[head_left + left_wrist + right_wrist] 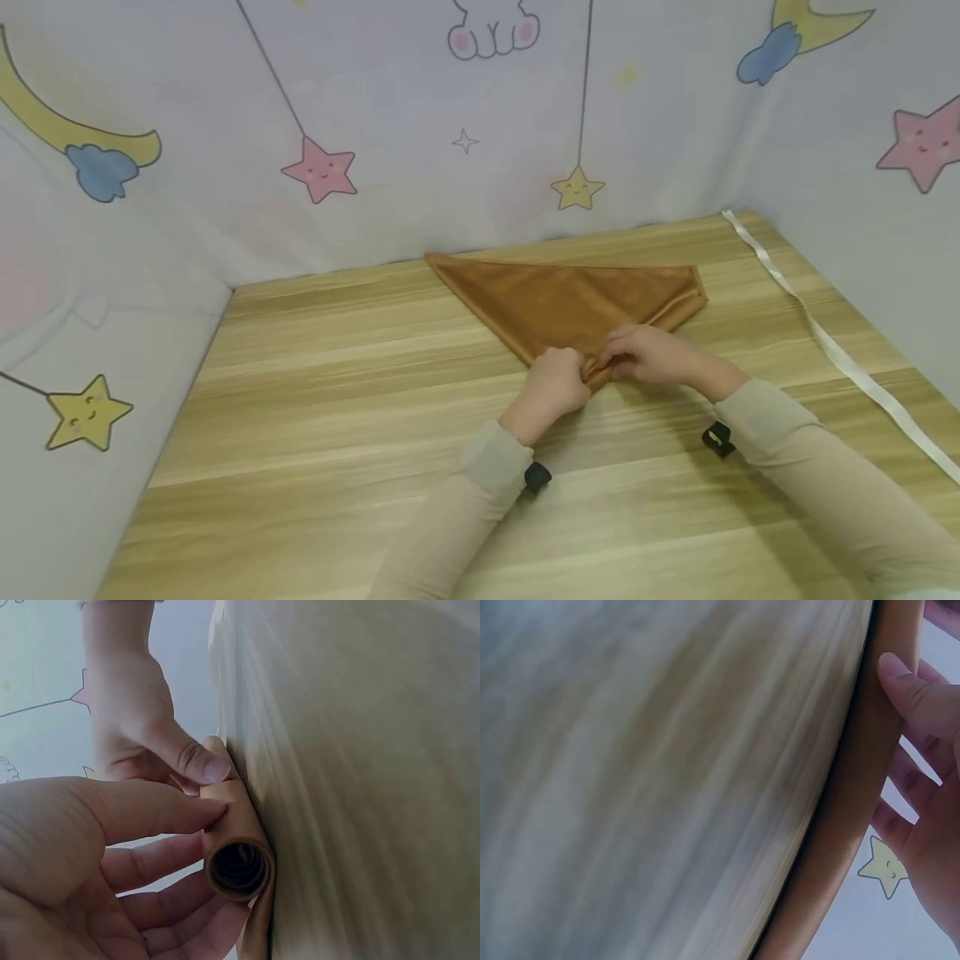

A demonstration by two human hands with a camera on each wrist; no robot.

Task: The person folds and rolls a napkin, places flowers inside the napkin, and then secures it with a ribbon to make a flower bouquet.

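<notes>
A brown sheet (pixel 555 304) of smooth, leather-like material lies on the table, its far part spread to a point at the left. Along the near right side its edge is rolled into a tube (pixel 232 806), whose open end shows spiral layers in the left wrist view. My left hand (pixel 551 383) grips this end of the roll between thumb and fingers. Just to the right, my right hand (pixel 652 354) pinches the roll, thumb on the near side. The right wrist view has the roll (pixel 840 802) running along the tabletop, with the right fingers partly hidden behind it.
The wood-grain table (pixel 315 450) meets a white fabric wall (pixel 405 183) printed with stars and moons at the back and sides. A white ribbon (pixel 855 375) stretches along the table's right side. Small black devices (pixel 717 438) hang beneath both wrists.
</notes>
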